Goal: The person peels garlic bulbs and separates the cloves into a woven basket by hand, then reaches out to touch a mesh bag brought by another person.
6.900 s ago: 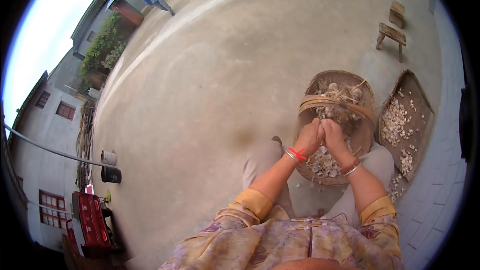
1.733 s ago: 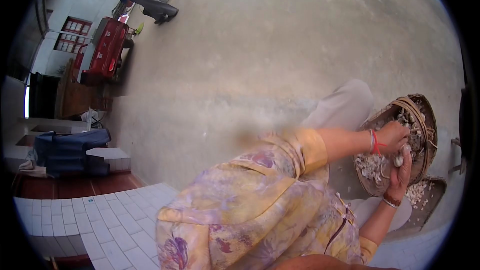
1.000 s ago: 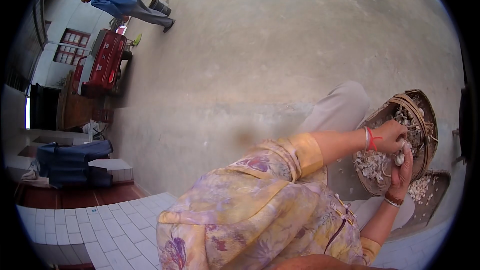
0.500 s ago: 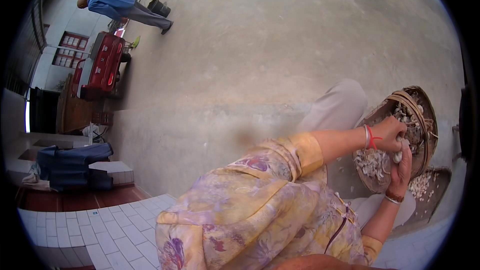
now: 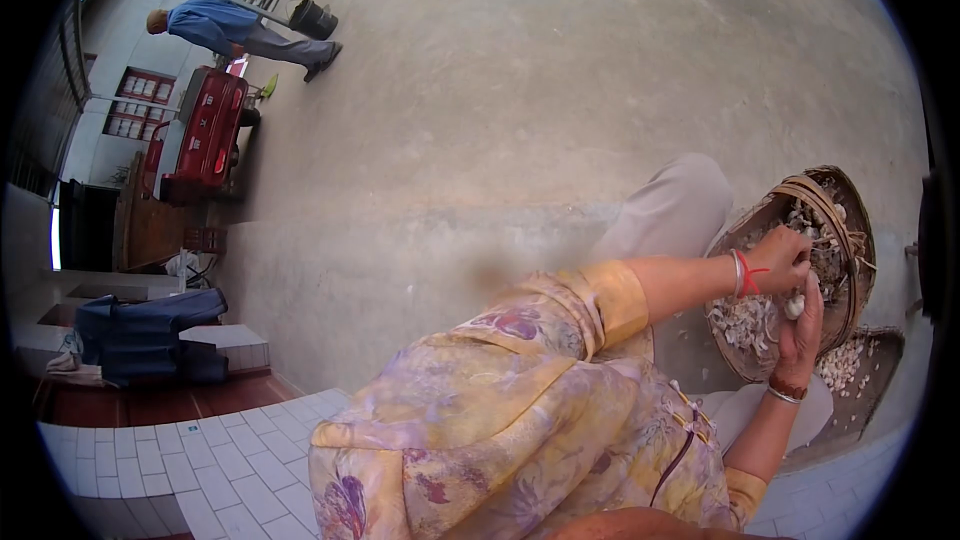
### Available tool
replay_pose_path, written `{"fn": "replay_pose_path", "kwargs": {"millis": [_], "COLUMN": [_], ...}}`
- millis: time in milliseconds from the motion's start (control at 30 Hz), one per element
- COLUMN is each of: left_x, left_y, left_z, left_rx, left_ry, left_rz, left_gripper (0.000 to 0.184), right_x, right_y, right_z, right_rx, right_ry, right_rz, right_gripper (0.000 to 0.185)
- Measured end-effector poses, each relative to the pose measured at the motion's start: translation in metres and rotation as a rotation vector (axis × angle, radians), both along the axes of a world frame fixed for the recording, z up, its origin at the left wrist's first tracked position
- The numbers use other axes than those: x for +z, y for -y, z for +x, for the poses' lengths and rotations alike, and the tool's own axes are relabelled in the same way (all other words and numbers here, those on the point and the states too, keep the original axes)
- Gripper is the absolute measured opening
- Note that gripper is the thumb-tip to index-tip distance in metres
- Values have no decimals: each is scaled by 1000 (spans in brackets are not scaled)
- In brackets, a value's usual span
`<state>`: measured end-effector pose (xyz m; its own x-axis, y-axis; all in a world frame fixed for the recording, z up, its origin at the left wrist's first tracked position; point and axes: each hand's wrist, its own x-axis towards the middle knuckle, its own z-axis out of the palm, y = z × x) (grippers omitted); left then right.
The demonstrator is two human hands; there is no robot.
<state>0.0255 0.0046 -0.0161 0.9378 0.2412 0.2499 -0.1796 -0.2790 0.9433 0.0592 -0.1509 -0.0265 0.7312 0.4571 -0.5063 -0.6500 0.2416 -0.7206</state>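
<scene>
Over a woven basket (image 5: 745,365) with a bent handle, my two hands meet at the right of the view. My left hand (image 5: 780,260), with a red string and a bangle at the wrist, is closed in a pinch; what its fingertips grip is too small to make out. A whitish garlic bulb (image 5: 795,306) rests in my right hand (image 5: 800,330), whose fingers are curled against it. Loose garlic skins (image 5: 742,325) fill the near part of the basket, and more bulbs with dry stalks lie beyond the handle.
Beside the basket, a woven tray (image 5: 870,390) holds loose cloves. A person in a blue top (image 5: 215,22) walks at the upper left, near a black bucket (image 5: 313,19) and a red vehicle (image 5: 208,130). Dark clothing (image 5: 150,335) hangs at the left above tiled flooring (image 5: 230,460).
The view has swung towards the left since the oldest frame, shifting basket and hands rightward. Lately the person in blue has moved a little, while my hands remain together over the basket.
</scene>
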Motion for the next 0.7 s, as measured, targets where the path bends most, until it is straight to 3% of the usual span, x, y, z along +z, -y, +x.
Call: {"fn": "replay_pose_path", "kwargs": {"millis": [167,267,467,700], "left_x": [6,17,9,0], "left_y": [-1,-2,-1,7], "left_z": [-2,-7,-6,-2], "left_rx": [32,12,-102,-30], "left_ry": [51,-26,-97,0], "left_rz": [-65,-145,-11,-63], "left_gripper": [14,23,36,31], "right_x": [-1,4,-2,-11], "right_y": [1,-1,2,7], "right_z": [1,-2,0,5], "right_rx": [115,77,69,-1], "right_ry": [198,173,231,282], "right_rz": [20,37,74,51], "right_gripper": [33,34,37,38]}}
